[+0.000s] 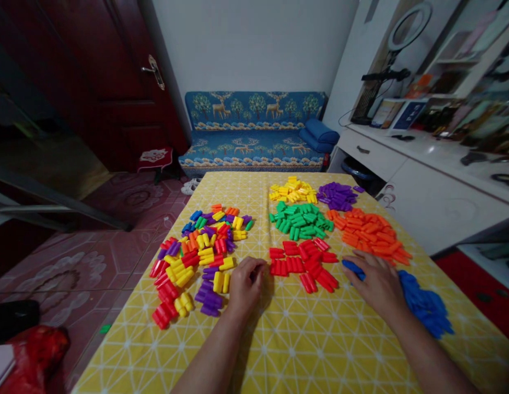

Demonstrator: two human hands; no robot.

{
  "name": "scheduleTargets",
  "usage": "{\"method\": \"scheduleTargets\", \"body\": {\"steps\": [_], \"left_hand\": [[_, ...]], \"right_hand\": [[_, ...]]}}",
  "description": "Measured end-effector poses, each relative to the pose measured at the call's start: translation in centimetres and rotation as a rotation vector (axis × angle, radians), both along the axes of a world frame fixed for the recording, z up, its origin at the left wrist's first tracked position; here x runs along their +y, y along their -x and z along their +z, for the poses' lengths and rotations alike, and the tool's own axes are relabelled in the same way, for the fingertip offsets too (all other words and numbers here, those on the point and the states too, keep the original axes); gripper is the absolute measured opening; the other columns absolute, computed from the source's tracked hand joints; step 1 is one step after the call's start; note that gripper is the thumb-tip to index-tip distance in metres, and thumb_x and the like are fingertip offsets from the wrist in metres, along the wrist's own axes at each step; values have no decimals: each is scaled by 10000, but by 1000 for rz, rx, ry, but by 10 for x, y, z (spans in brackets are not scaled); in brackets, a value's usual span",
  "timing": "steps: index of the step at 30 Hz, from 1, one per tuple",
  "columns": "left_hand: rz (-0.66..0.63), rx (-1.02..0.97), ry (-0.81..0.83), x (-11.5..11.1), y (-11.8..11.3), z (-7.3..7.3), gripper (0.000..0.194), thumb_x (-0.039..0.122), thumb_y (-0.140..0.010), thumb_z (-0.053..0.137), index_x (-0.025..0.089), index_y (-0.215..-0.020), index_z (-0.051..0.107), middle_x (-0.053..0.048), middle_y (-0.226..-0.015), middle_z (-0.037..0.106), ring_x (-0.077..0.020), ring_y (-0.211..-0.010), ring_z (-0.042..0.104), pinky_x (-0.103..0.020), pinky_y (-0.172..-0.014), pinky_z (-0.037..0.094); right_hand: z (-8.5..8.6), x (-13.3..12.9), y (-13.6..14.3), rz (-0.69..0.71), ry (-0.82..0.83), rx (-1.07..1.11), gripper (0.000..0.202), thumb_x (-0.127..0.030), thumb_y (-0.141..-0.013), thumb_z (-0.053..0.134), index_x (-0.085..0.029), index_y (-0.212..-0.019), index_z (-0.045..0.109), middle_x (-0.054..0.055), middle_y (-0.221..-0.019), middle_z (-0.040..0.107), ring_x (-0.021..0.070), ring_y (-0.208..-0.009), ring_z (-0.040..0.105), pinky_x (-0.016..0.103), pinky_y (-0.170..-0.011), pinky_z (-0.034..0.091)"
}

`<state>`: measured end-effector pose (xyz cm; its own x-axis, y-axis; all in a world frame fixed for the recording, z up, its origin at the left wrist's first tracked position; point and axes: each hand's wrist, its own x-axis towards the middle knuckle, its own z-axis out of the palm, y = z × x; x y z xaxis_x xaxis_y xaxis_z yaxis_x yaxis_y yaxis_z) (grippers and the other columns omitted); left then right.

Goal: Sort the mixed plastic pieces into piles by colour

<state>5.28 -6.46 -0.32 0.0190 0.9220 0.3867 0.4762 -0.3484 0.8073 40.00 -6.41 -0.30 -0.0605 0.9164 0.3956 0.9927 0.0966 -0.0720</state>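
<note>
My right hand (376, 280) is at the right of the table, its thumb and fingers closed around a blue plastic block (353, 268) of joined tubes. Beside that hand lies a heap of blue blocks (426, 306). My left hand (246, 282) rests low over the table with its fingers curled; what they hold, if anything, is hidden. Just left of it spreads a mixed pile of blocks (182, 271) in red, yellow, purple, orange, blue and green. Red blocks (315, 265) lie between my two hands.
Farther back sit heaps of green blocks (301, 220), yellow blocks (294, 190), purple blocks (337, 196) and orange blocks (369, 234). All lie on a yellow patterned tablecloth (291, 345). A blue sofa (254, 139) stands beyond, a white cabinet (438, 191) at right.
</note>
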Motion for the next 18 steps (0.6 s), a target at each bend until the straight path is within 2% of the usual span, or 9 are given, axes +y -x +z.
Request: {"method": "scheduleTargets", "body": {"steps": [3, 6, 8, 10, 12, 14, 16, 18], "left_hand": [[3, -9, 4, 0, -1, 0, 179, 137, -849, 520, 175, -870, 694, -42, -797, 679, -150, -737, 623, -256, -666, 473], [38, -39, -10, 0, -2, 1, 173, 176, -881, 522, 176, -914, 693, -47, -818, 680, -152, -752, 630, -256, -670, 481], [73, -73, -48, -1, -2, 3, 177, 211, -909, 515, 180, -943, 685, -56, -854, 685, -162, -800, 641, -270, -708, 494], [102, -114, -106, -3, 0, 6, 189, 229, -932, 496, 185, -970, 676, -69, -906, 686, -176, -870, 644, -295, -773, 504], [119, -154, -167, -7, 2, 8, 203, 221, -948, 475, 189, -1009, 666, -79, -962, 680, -185, -935, 637, -319, -836, 503], [127, -177, -209, -11, 4, 10, 215, 202, -955, 460, 195, -1039, 657, -81, -992, 668, -184, -964, 629, -327, -866, 498], [121, -180, -230, -16, 5, 12, 215, 184, -954, 458, 198, -1041, 654, -80, -999, 660, -182, -972, 624, -323, -869, 497], [120, -162, -233, -19, 4, 13, 203, 173, -944, 470, 198, -1024, 655, -77, -985, 657, -183, -964, 625, -319, -858, 500]], "right_hand": [[0, -3, -4, -22, -44, -8, 280, -364, -846, 501, -241, -986, 709, 92, -1102, 670, 292, -1041, 593, 494, -934, 424], [8, -9, 17, -26, -125, 54, 261, -371, -849, 506, -237, -946, 708, 114, -1154, 656, 328, -1112, 570, 547, -982, 398], [15, -18, 52, 78, -117, 165, 238, -372, -866, 515, -264, -959, 706, 95, -1159, 664, 311, -1116, 583, 524, -988, 423], [21, -31, 99, 257, -15, 277, 242, -319, -877, 505, -307, -1021, 700, 63, -1149, 674, 271, -1072, 617, 474, -962, 477], [22, -42, 147, 445, 159, 324, 384, -222, -847, 507, -340, -1186, 647, 31, -1270, 624, 239, -1114, 610, 427, -957, 510], [18, -46, 189, 596, 286, 325, 547, -146, -784, 533, -307, -1305, 581, 40, -1379, 550, 251, -1230, 540, 435, -1040, 463], [9, -37, 222, 673, 377, 349, 611, -109, -767, 528, -263, -1358, 539, 67, -1385, 541, 262, -1248, 519, 435, -1070, 432], [-3, -20, 244, 633, 420, 444, 531, -103, -832, 460, -262, -1328, 563, 62, -1266, 623, 240, -1145, 586, 399, -1009, 475]]}}
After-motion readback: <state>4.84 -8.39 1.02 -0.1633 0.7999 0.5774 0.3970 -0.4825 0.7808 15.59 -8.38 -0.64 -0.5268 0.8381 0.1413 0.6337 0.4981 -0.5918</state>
